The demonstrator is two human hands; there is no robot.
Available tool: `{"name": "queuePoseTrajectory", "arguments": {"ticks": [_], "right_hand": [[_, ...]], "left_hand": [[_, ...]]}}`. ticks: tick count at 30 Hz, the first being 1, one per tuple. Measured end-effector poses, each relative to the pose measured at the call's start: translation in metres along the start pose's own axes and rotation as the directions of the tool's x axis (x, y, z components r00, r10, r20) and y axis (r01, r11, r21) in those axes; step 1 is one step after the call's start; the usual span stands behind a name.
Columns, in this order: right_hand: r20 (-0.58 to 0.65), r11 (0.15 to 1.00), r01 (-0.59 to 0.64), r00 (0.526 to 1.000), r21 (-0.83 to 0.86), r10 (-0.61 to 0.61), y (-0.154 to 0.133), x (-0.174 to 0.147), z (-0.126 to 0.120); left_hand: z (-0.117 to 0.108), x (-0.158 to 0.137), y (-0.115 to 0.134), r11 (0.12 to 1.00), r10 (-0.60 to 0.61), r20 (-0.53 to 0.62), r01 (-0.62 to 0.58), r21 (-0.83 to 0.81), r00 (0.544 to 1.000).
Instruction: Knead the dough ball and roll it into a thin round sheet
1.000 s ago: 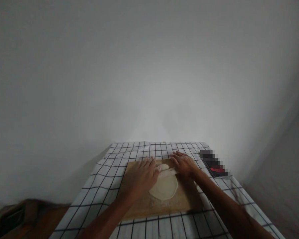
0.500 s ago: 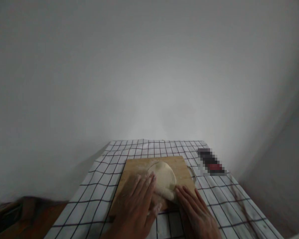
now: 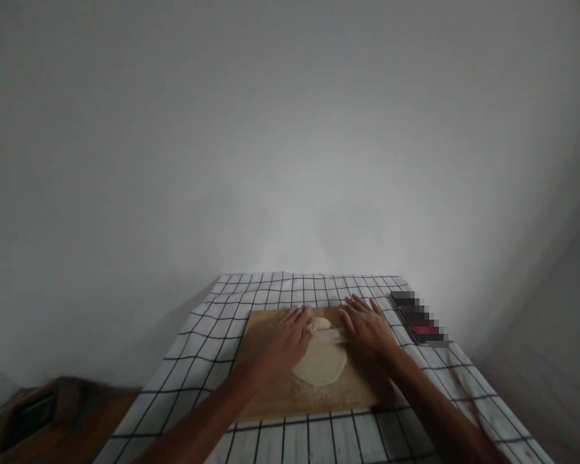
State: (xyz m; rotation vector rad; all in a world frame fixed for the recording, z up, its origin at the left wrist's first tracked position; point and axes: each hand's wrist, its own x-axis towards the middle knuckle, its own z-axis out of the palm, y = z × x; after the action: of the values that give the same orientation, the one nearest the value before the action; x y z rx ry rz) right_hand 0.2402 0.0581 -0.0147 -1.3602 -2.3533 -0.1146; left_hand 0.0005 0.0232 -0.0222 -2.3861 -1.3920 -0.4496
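A pale rolling pin (image 3: 329,335) lies across the upper part of a flat, rounded sheet of dough (image 3: 320,366) on a wooden board (image 3: 299,403). My left hand (image 3: 290,332) rests flat over the pin's left end, its fingers stretched forward and dusted with flour. Over the right end lies my right hand (image 3: 367,325), palm down with fingers spread. Both palms hide the pin's ends. Dough shows beyond the pin as well as on the near side.
A white cloth with black grid lines (image 3: 198,348) covers the table. To the board's right lies a dark, pixelated flat object (image 3: 413,316), with a thin cord-like line (image 3: 464,386) nearer me. A wall (image 3: 290,161) rises behind. Brown furniture (image 3: 67,412) stands low at left.
Both hands have moved forward, away from me, taking the rolling pin from the dough's near edge to its far part. The near side of the dough is now uncovered.
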Motion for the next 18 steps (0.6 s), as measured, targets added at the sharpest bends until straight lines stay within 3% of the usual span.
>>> {"name": "queuePoseTrajectory", "arguments": {"ticks": [4, 7, 12, 16, 18], "right_hand": [[0.068, 0.993, 0.11, 0.991, 0.051, -0.114, 0.022, 0.039, 0.009], [0.087, 0.987, 0.143, 0.985, 0.077, -0.149, 0.029, 0.039, 0.016], [0.04, 0.99, 0.117, 0.992, 0.084, -0.12, 0.022, -0.005, 0.01], [-0.087, 0.987, 0.112, 0.991, 0.115, -0.102, 0.004, -0.054, -0.004], [-0.095, 0.988, 0.097, 0.992, 0.123, -0.085, -0.009, -0.079, -0.01]], "left_hand": [[0.002, 0.003, 0.001, 0.998, 0.025, 0.023, -0.026, 0.048, 0.999], [-0.002, -0.004, 0.011, 0.996, -0.049, -0.017, 0.05, 0.073, 0.999], [-0.006, -0.014, 0.027, 0.997, -0.072, -0.028, 0.072, 0.032, 0.997], [-0.022, -0.029, 0.037, 1.0, 0.009, -0.033, -0.009, -0.004, 0.999], [-0.034, -0.041, 0.041, 0.998, 0.063, -0.032, -0.063, 0.012, 0.997]]}}
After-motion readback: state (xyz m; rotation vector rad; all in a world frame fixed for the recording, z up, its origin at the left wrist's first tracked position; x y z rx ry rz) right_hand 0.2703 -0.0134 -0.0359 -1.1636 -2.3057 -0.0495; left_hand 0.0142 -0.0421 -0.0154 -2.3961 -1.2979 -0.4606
